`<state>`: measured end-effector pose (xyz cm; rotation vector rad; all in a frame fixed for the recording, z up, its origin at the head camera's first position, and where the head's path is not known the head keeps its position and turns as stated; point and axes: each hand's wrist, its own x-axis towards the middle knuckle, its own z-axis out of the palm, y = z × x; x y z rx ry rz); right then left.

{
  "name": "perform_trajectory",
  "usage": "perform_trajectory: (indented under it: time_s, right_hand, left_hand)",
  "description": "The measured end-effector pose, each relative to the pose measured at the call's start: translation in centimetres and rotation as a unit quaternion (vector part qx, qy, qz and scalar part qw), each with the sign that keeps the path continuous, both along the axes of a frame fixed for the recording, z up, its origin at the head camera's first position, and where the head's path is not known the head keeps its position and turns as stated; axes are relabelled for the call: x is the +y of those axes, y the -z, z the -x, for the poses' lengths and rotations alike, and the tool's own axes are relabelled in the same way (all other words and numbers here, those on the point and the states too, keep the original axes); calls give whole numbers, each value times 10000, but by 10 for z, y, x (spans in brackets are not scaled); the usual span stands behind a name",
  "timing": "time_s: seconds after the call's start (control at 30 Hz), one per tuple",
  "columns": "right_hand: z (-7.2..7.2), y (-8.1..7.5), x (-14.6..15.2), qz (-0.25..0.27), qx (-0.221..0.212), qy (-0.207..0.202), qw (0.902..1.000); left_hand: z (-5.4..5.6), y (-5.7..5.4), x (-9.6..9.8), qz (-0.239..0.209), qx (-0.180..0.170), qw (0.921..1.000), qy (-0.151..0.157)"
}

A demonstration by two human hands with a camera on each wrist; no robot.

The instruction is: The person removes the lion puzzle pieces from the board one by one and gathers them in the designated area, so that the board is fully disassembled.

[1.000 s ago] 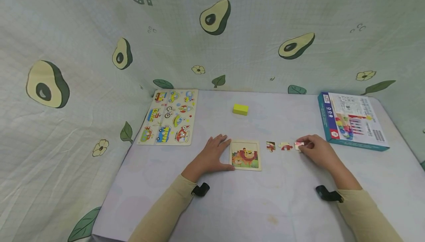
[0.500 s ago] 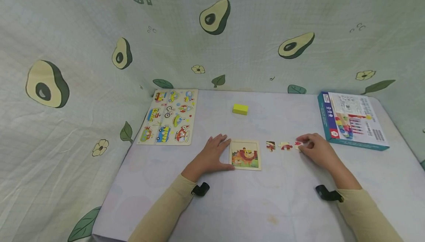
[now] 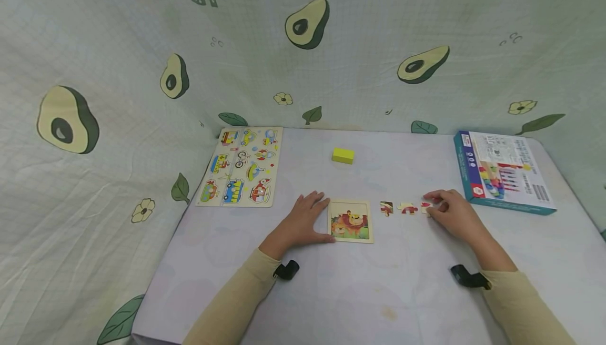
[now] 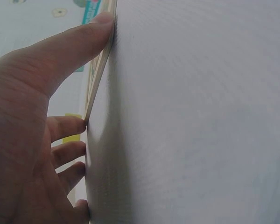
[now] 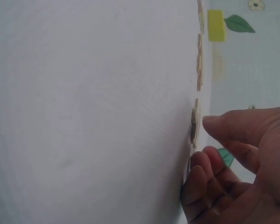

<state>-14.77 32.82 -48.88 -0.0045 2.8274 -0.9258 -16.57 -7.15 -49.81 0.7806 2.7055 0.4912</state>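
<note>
In the head view my left hand (image 3: pixel 305 221) is spread beside a wooden puzzle board (image 3: pixel 349 202) with a lion picture. Its thumb touches the near left corner and its forefinger the far left corner, as the left wrist view also shows. The upper part of the tray looks bare. Three jigsaw pieces lie in a row to the right: a dark one (image 3: pixel 386 208), a red and cream one (image 3: pixel 407 208), and a red and white piece (image 3: pixel 425 205). My right hand (image 3: pixel 452 213) has curled fingers and thumb at that last jigsaw piece, partly hiding it.
A vehicle puzzle board (image 3: pixel 274 176) lies at the back left. A yellow block (image 3: pixel 343 155) sits at the back middle. The teal-edged box (image 3: pixel 535 171) stands at the back right, just beyond the right hand. An avocado-print curtain (image 3: pixel 350 82) hangs behind the table.
The jigsaw piece at the right fingertips has shifted from a pale, shiny look to a clear red print. Both hands stay in about the same place.
</note>
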Motion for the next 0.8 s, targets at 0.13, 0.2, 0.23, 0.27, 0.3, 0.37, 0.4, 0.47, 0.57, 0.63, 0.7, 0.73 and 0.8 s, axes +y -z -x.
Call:
perform_trajectory:
  time_s: [0.13, 0.2, 0.23, 0.27, 0.3, 0.37, 0.4, 0.47, 0.57, 0.63, 0.7, 0.73, 0.8]
  right_hand:
    - [-1, 1, -2, 30, 44, -57, 10000]
    - [-1, 1, -3, 19, 81, -86, 9999]
    - [-1, 0, -4, 7, 97, -96, 9999]
    - [-1, 0, -5, 1, 115, -103, 9999]
    - [-1, -1, -6, 1, 124, -108, 9999]
    - [-1, -2, -9, 7, 119, -101, 9999]
    - [-1, -3, -10, 29, 101, -97, 9999]
    - [-2, -5, -13, 85, 65, -85, 9999]
    - [-3, -8, -17, 163, 36, -78, 9998]
    - [-4, -9, -21, 196, 47, -89, 9998]
    - [-5, -9, -24, 218, 66, -117, 9997]
    - [-5, -10, -25, 231, 82, -137, 9996]
    - [-6, -10, -29, 245, 135, -184, 9994]
  left_hand:
    - [0, 3, 0, 2, 29, 10000, -7]
    - [0, 4, 0, 0, 42, 10000, -11]
    - [0, 4, 0, -5, 41, 10000, -16]
    - [0, 4, 0, -15, 41, 10000, -18]
    - [0, 4, 0, -15, 39, 10000, -20]
    - [0, 4, 0, -13, 33, 10000, -20]
    - [0, 4, 0, -8, 32, 10000, -18]
    - [0, 4, -1, 6, 29, 10000, -15]
    - [0, 3, -1, 10, 36, 10000, -12]
    - [0, 3, -1, 11, 36, 10000, -12]
    - [0, 3, 0, 29, 52, 10000, -11]
    - [0, 3, 0, 49, 54, 10000, -8]
    - [0, 3, 0, 58, 60, 10000, -7]
